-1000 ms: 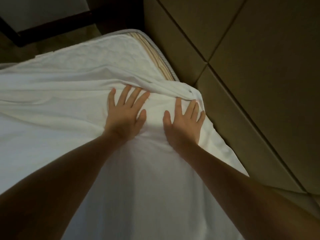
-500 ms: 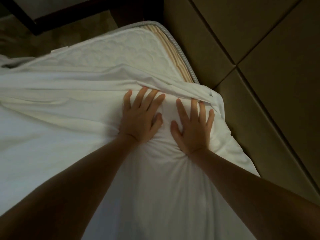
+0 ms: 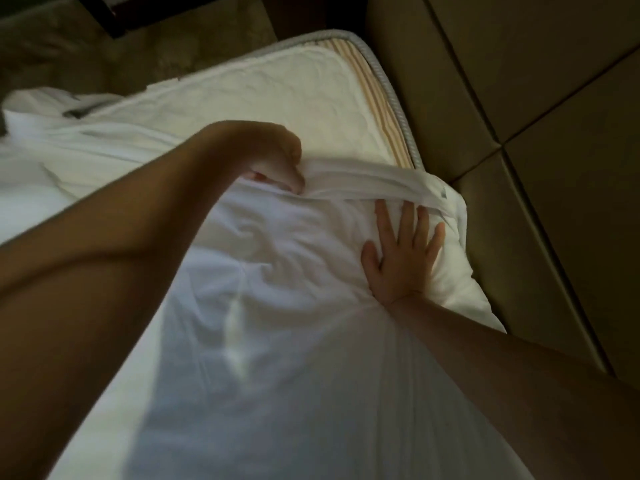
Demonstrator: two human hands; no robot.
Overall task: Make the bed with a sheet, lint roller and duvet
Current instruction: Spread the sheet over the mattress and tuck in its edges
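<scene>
Fingers (image 3: pixel 293 180) of the left hand (image 3: pixel 273 157) curled around a bunched fold of the sheet (image 3: pixel 277 323), seemingly pinching it through the blur.
Beside the mattress (image 3: pixel 311 95) edge the right hand (image 3: pixel 401 261) lay flat, 5 fingers spread, pressing the sheet; the mattress's far end stayed bare.

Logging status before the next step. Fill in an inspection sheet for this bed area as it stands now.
Surface: mattress, far corner bare, with its striped edge and quilted pad showing.
Job's things: sheet spread over the near part, wrinkled, its far edge bunched short of the corner; lint roller and duvet not seen.
Clutter: crumpled white fabric at far left; cannot tell which piece it is.
Hands: left hand grips the sheet's bunched edge; right hand presses flat on the sheet near the bed's side.
Cables: nothing seen.
Surroundings: padded panels beside the bed; carpet; dark furniture frame.
</scene>
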